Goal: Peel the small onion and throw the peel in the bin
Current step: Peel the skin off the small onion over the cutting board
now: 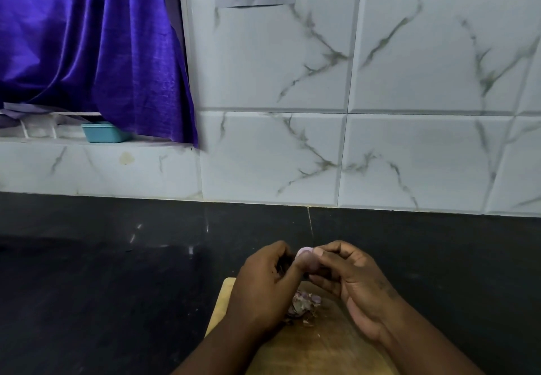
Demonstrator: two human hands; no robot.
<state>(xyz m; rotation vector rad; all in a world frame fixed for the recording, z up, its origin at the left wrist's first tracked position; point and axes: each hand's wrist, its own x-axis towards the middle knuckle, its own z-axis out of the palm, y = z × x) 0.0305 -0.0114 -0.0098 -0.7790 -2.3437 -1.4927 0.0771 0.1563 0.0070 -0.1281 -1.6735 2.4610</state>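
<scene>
Above the far end of the cutting board (224,295), both hands hold the small onion (304,250) between them. The left hand (263,284) has a closed grip, with fingers curled and thumb against the onion. The right hand (354,281) pinches it from the other side. A pile of peel (303,305) lies on the board under the hands. The board sits on a dark tabletop (117,272). Far beyond the board, to its left, is a teal tub (102,133).
</scene>
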